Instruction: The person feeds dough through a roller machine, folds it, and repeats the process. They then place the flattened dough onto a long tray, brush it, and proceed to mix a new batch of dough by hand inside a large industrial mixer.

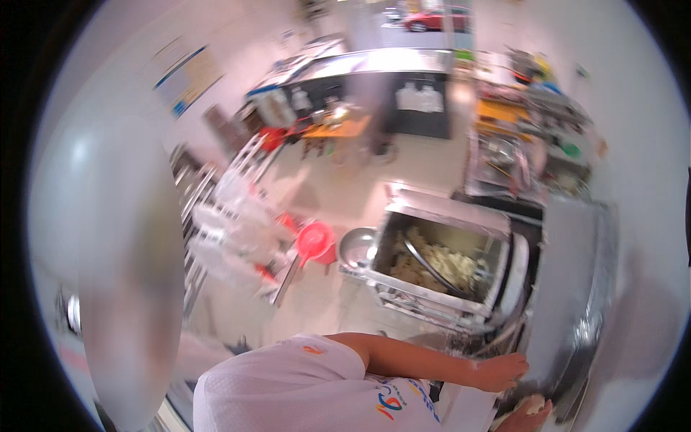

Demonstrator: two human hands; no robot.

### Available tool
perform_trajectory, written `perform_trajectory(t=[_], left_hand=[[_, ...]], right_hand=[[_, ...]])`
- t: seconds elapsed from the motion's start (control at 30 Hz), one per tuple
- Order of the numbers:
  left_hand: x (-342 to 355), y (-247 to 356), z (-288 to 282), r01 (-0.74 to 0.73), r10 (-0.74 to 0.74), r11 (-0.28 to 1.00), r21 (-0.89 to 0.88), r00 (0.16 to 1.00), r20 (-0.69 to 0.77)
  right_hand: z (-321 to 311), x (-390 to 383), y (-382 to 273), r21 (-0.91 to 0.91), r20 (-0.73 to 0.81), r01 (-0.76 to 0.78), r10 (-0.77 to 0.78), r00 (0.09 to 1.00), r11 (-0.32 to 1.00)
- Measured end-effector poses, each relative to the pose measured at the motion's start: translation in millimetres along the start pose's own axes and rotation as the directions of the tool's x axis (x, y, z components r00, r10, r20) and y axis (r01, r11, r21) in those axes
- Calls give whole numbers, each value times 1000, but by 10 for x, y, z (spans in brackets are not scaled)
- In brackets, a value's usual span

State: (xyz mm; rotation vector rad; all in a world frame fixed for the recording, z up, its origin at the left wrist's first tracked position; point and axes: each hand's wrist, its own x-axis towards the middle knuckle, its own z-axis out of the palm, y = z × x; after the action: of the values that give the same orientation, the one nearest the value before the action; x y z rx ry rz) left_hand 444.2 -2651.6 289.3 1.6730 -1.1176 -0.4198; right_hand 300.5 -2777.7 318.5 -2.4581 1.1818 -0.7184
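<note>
My left hand [506, 371] is at the lower right, fingers curled beside a long stainless steel surface [568, 259]; what they hold, if anything, is too blurred to make out. Below it my right hand [529, 417], partly cut off by the lower edge, has its fingers around a pale lump that looks like dough [534, 403]. Just beyond my hands stands a steel mixing machine [497, 223] with its tub open, crumbly pale dough [457, 268] inside and a curved metal bar across it.
A red plastic basin [314, 240] and a steel bowl [354, 248] stand left of the mixer, beside white racks [212, 234] draped in plastic. An orange table [332, 130] and dark counter [425, 122] are farther back. A cluttered worktop [504, 158] runs along the right wall.
</note>
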Motion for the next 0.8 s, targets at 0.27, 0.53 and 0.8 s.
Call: perform_trajectory(t=[0.27,0.53,0.8], left_hand=[[-1152,-681,-830,315,-345,938,-143,883,-319],[-2998,-613,-1505,499,-503,843,-200,599,-624],[-4208,-1164,-1597,603,-534,757,-252,348,-771]], right_hand=[[641,-247,-1685,401,103,410,-485,868,819],[1256,-1456,-2793,672,350,430,-770,533,603],[1235,-2246,-3298,538,581,483,-720,381,690]])
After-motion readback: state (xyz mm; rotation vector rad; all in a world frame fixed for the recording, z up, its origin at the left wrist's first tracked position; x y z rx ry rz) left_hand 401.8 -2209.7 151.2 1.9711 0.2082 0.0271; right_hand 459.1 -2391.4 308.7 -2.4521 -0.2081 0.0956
